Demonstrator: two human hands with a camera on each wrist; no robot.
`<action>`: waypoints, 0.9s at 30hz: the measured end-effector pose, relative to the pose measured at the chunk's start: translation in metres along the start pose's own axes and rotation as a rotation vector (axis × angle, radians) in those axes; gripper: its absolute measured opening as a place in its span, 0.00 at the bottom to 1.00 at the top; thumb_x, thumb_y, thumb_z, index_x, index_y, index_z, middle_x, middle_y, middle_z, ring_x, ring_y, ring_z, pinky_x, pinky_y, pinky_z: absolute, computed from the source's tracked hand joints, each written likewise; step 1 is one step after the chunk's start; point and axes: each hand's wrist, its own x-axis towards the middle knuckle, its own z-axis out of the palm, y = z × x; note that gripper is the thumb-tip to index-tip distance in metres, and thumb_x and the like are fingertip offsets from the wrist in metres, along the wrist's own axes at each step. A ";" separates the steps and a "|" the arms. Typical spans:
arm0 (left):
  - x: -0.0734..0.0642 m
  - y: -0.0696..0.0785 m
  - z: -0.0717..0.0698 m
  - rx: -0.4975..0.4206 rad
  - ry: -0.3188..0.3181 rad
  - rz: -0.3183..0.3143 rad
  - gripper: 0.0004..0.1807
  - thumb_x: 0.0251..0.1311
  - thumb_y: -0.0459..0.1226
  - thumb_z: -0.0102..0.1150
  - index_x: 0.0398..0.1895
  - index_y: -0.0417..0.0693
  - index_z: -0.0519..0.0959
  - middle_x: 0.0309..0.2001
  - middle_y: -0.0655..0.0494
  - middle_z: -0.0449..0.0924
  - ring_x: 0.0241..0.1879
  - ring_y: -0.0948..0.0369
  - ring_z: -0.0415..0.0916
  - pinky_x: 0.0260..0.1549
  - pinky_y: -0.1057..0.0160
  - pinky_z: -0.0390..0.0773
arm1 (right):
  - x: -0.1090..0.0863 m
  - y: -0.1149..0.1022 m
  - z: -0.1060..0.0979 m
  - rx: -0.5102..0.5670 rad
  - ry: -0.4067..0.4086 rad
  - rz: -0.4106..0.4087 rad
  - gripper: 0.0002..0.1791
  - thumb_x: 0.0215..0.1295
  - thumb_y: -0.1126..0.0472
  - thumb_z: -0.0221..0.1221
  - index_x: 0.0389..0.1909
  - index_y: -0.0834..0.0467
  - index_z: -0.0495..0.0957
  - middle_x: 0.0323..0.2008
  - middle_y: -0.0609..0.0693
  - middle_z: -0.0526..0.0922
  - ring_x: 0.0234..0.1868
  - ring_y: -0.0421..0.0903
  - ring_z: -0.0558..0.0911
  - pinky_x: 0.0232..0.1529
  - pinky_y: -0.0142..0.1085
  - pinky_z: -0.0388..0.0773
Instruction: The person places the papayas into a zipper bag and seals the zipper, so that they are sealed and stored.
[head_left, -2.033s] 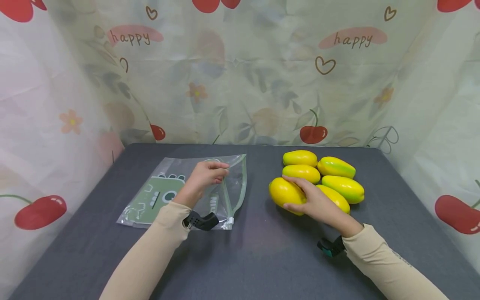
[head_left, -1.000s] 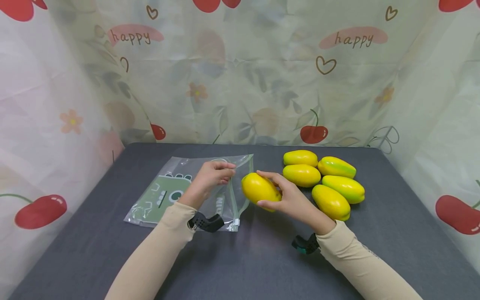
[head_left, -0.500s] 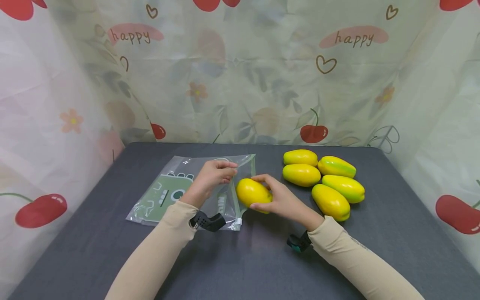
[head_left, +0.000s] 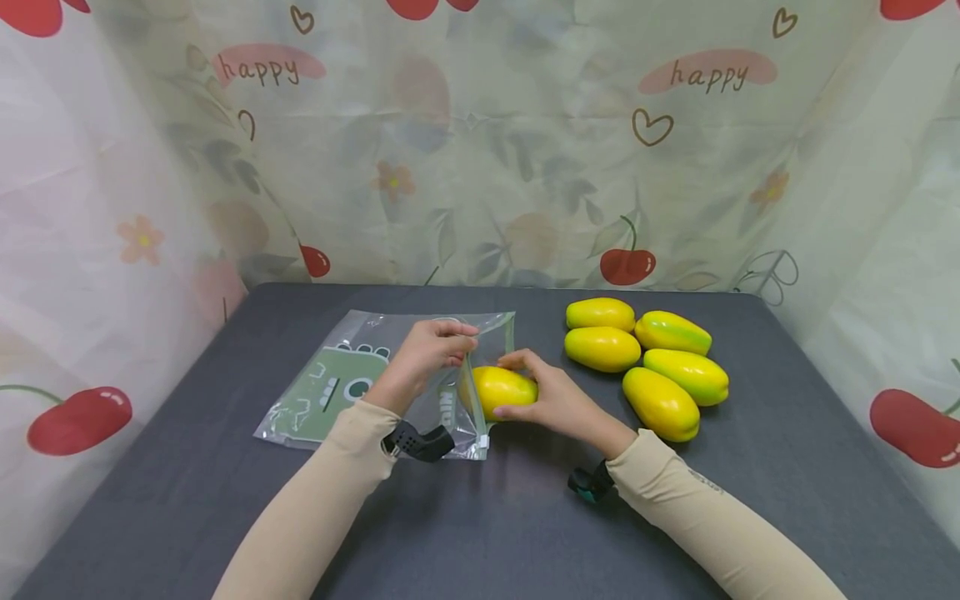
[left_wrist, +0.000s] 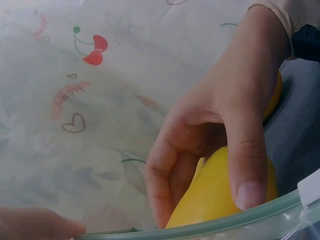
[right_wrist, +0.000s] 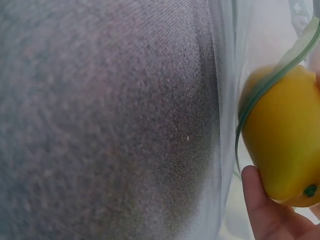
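The person's left hand (head_left: 420,357) pinches the rim of a clear plastic zip bag with a green print (head_left: 341,392), lying on the dark grey worktop (head_left: 517,525). The right hand (head_left: 561,398) has its fingers round a glossy, yellow, oval fruit (head_left: 504,393), left end inside the bag's mouth. Five similar yellow-green fruits (head_left: 661,405) sit over to the right.

A dark grey worktop (head_left: 525,533) is enclosed at the back and both sides by pale hangings (head_left: 480,50), which are printed with red cherries (head_left: 627,267), orange flowers (head_left: 393,182), brown hearts (head_left: 652,127) and "happy" on pink patches (head_left: 707,71).
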 end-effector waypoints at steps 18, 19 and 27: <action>0.000 0.000 -0.001 0.002 0.007 0.016 0.14 0.60 0.33 0.59 0.49 0.38 0.82 0.43 0.47 0.82 0.32 0.60 0.75 0.40 0.64 0.79 | 0.001 0.004 -0.002 0.134 -0.085 -0.009 0.31 0.59 0.58 0.67 0.63 0.56 0.68 0.58 0.53 0.73 0.57 0.54 0.76 0.48 0.38 0.81; 0.000 0.000 -0.001 0.001 0.007 0.018 0.14 0.60 0.33 0.59 0.49 0.38 0.82 0.43 0.47 0.82 0.32 0.60 0.75 0.39 0.64 0.79 | 0.001 0.004 -0.003 0.130 -0.081 -0.004 0.30 0.59 0.57 0.67 0.61 0.56 0.68 0.59 0.53 0.73 0.57 0.54 0.77 0.48 0.38 0.81; 0.000 -0.001 0.000 0.007 0.005 0.022 0.14 0.60 0.33 0.59 0.49 0.38 0.81 0.46 0.43 0.82 0.32 0.60 0.76 0.40 0.64 0.79 | 0.004 0.004 0.000 0.160 -0.075 0.040 0.26 0.59 0.58 0.67 0.57 0.56 0.70 0.56 0.54 0.74 0.54 0.53 0.79 0.48 0.39 0.81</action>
